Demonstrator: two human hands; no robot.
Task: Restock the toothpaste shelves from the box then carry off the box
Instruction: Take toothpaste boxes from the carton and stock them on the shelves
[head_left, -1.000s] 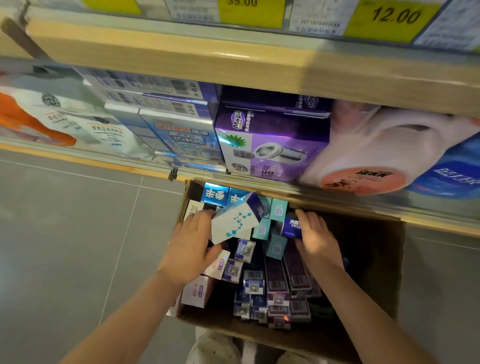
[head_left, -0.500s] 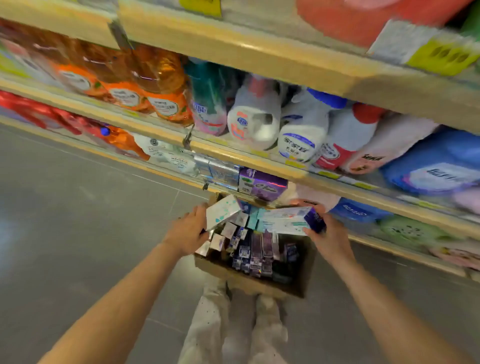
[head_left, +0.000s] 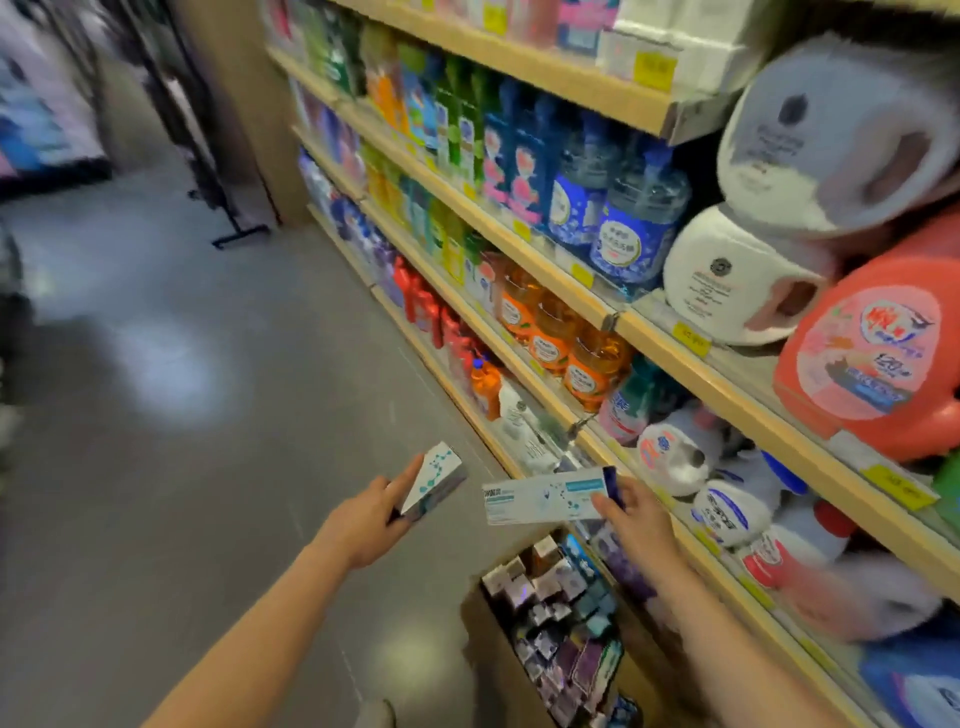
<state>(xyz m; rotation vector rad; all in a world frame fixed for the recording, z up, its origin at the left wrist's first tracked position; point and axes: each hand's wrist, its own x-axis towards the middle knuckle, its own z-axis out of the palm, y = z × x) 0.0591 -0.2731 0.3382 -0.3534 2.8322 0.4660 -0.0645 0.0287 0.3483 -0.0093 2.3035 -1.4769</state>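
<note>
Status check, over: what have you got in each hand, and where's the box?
Left hand holds a toothpaste carton. Right hand holds a long carton. Box on floor by the shelves, still full. Nothing in the way.

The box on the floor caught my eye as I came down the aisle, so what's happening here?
A person is restocking. The left hand holds one toothpaste carton, and the right hand holds another toothpaste pack by its end, both lifted above the cardboard box on the floor. The box is still full of packs, beside shelves of bottles. Nothing is shelved yet.
</note>
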